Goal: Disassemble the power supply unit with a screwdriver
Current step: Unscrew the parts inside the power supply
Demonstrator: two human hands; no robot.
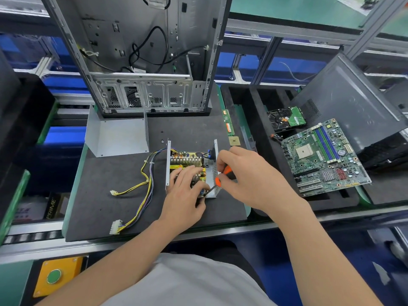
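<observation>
Nearby power supply unit: cover left | case behind | motherboard right

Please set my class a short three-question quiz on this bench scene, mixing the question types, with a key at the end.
1. True or false: the cover is already off the power supply.
2. Which hand holds the screwdriver? A. left B. right
3. Fill in: in the tray, the hard drive lies just beyond the ____.

Key:
1. True. The cover lies apart on the mat.
2. B. The right hand grips its orange handle.
3. motherboard
</observation>
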